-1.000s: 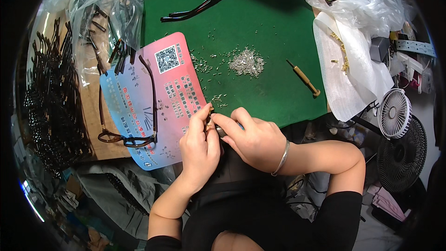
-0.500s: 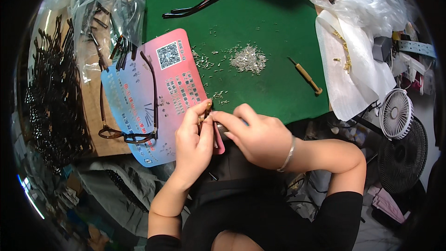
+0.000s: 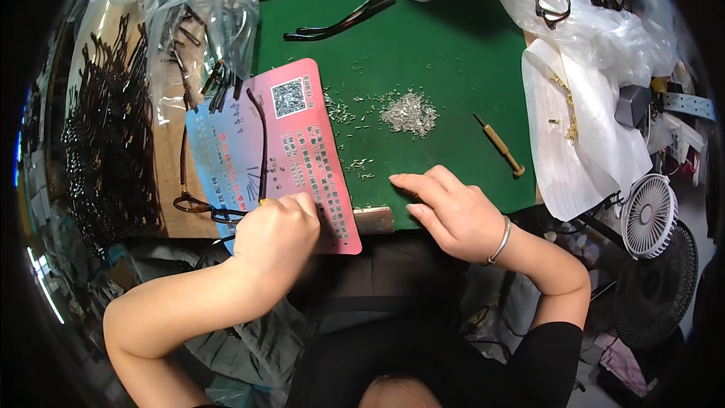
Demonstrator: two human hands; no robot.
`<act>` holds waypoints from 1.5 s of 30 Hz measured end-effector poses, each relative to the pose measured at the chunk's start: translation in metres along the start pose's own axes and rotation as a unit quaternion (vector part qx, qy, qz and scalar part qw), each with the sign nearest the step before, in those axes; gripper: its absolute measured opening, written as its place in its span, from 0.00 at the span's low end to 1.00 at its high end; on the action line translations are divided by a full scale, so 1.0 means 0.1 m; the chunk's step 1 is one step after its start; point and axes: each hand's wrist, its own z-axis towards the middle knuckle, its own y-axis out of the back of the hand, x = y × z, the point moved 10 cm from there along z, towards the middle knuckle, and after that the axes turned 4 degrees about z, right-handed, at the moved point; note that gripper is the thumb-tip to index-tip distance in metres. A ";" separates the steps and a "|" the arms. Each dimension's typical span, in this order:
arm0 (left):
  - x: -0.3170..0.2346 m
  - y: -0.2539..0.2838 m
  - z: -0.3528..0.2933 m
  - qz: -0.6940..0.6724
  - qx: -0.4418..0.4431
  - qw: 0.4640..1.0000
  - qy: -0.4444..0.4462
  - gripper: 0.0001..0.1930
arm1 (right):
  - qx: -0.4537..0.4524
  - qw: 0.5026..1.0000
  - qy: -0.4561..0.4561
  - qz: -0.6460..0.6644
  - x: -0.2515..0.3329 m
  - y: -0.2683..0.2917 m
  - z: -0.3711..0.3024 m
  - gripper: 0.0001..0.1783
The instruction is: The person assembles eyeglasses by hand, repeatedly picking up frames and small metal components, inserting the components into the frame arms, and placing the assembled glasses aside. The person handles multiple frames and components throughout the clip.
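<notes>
My left hand [image 3: 276, 233] is closed in a fist over the lower part of the pink-and-blue printed card [image 3: 302, 155]. A thin dark piece shows by its lower edge, but what it holds is mostly hidden. Right beside it, a brown eyeglass frame [image 3: 183, 153] lies with its temples pointing away; the fist covers part of its front. My right hand [image 3: 453, 211] is over the green mat's near edge, fingers stretched and thumb apart, holding nothing visible. Several loose screws [image 3: 361, 166] lie just left of its fingertips. Beyond is a pile of small silvery screws [image 3: 408, 113].
A brass-handled screwdriver [image 3: 501, 148] lies on the green mat [image 3: 468, 30]. Dark eyeglass temples [image 3: 343, 19] rest at its far side, and many more [image 3: 109, 143] are heaped left. White paper [image 3: 559, 174] with gold parts and a small fan [image 3: 648, 215] are at right.
My hands have come apart from a shared hold on a small dark piece. The left moved left to the eyeglass frame and closed; the right shifted right and opened. The view shifted slightly.
</notes>
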 end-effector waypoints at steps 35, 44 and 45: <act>0.02 -0.57 0.10 -0.799 -0.179 0.545 0.184 0.13 | 0.065 0.996 -0.054 0.021 0.28 -0.34 0.29 0.19; 0.08 -0.41 0.06 -0.714 -0.253 0.621 0.201 0.13 | 0.018 1.000 0.007 -0.015 0.38 -0.27 0.30 0.14; 0.08 -0.43 0.05 -0.715 -0.252 0.620 0.204 0.13 | 0.015 1.000 0.007 -0.011 0.38 -0.27 0.30 0.14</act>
